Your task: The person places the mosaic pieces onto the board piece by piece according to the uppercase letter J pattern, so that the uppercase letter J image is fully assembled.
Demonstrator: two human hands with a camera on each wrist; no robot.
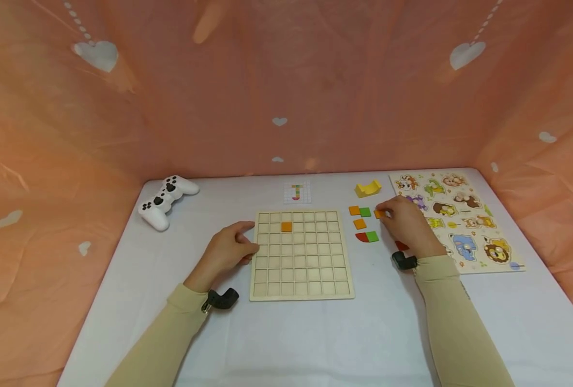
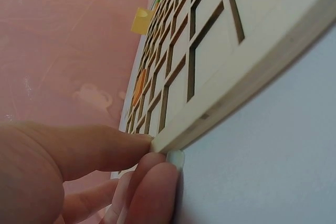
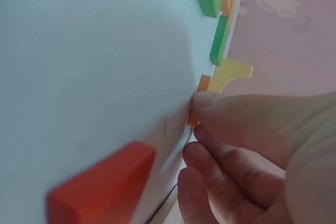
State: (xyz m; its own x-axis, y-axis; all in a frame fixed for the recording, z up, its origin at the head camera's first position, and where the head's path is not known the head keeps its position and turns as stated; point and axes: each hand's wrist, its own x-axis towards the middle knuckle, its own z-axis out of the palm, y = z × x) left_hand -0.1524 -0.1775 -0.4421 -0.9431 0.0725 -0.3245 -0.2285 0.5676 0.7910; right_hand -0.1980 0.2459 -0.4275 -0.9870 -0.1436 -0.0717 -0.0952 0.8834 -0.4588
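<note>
The left hand [image 1: 224,249] pinches the grid board [image 1: 300,262], flat and straight on the worktop [image 1: 291,344]; to its right, the right hand [image 1: 406,223] pinches an orange tile [image 3: 203,83]. A card [image 1: 297,192] shows an upright J.

Beige sleeves [image 1: 165,338], black wrist cameras [image 1: 224,299]

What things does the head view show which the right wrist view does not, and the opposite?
Only the head view: the game controller, the left hand, the gridded board and the small patterned card.

Only the right wrist view: a close look at the red piece, which the head view shows partly hidden.

Both: the right hand pinching an orange tile, green tiles and the yellow block.
</note>
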